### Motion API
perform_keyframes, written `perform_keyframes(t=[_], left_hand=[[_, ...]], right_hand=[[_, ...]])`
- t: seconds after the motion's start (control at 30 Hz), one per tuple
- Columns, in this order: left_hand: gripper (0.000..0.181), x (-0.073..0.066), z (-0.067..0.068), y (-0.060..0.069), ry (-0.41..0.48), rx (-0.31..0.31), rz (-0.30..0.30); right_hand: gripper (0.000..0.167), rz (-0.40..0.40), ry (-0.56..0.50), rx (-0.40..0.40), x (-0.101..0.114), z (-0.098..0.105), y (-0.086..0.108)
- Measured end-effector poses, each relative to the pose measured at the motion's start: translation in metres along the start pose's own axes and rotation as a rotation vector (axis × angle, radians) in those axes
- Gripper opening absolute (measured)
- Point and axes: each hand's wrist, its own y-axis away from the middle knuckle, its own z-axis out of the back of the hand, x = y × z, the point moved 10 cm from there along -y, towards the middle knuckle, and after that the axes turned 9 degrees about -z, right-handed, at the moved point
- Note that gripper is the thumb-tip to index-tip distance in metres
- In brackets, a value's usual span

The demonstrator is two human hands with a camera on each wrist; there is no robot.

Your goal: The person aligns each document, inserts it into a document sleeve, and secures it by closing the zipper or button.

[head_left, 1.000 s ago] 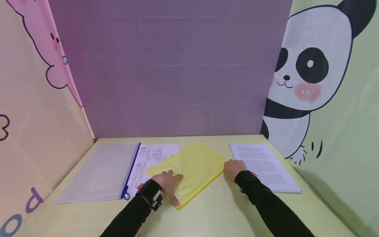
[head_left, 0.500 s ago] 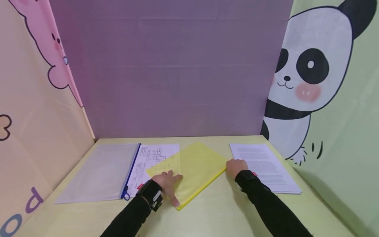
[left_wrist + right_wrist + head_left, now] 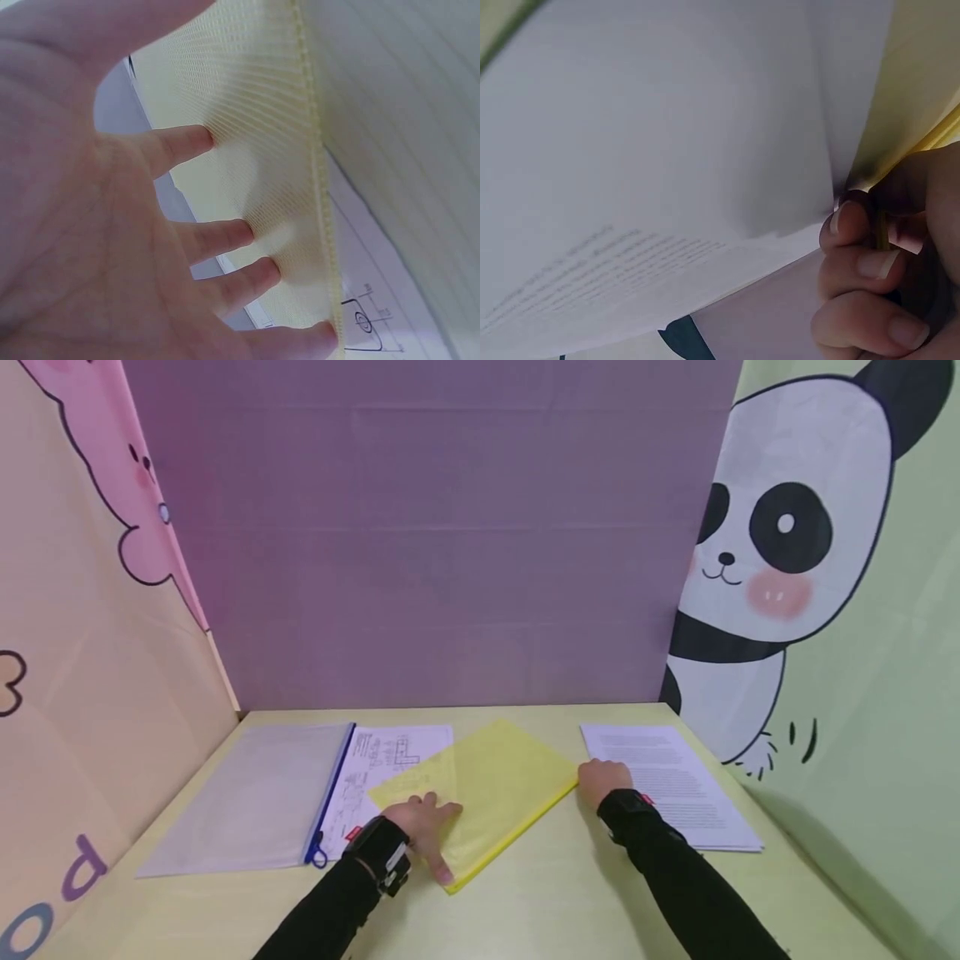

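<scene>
A yellow translucent zip folder [image 3: 502, 793] lies slanted in the middle of the table, its near edge a brighter yellow strip. My left hand [image 3: 426, 831] rests spread on its left part, and in the left wrist view the fingertips [image 3: 266, 270] press on the mesh surface [image 3: 255, 172]. At the folder's right corner my right hand [image 3: 603, 782] has its fingers curled round the yellow edge; the right wrist view shows the curled fingers [image 3: 866, 270] at the yellow strip [image 3: 941, 133]. What the thumb touches there is partly hidden.
On the left lies a clear folder [image 3: 251, 802] with a blue zip edge. A sheet with drawings [image 3: 375, 768] sits beside it, partly under the yellow folder. Printed pages [image 3: 660, 777] lie on the right, partly behind my right hand and wrist.
My right hand has shifted slightly to the right along with the folder's right corner. My left hand stays in nearly the same place.
</scene>
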Motion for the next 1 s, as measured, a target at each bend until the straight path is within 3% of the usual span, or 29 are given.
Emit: perform_keyframes(t=[0.27, 0.5, 0.83, 1.0], left_hand=[[0.108, 0.0, 0.0, -0.001, 0.003, -0.004, 0.007], [0.107, 0.0, 0.0, 0.0, 0.008, -0.006, 0.008], [0.105, 0.001, 0.002, 0.001, -0.003, -0.015, 0.023], [0.106, 0.001, -0.001, -0.001, -0.009, -0.009, 0.017]], right_hand=[[0.018, -0.024, -0.046, -0.015, -0.003, 0.002, 0.0], [0.019, -0.014, -0.025, -0.02, 0.001, 0.009, 0.003], [0.015, 0.07, 0.009, -0.195, 0.034, 0.041, 0.016], [0.014, 0.092, -0.035, -0.152, 0.056, 0.041, 0.024]])
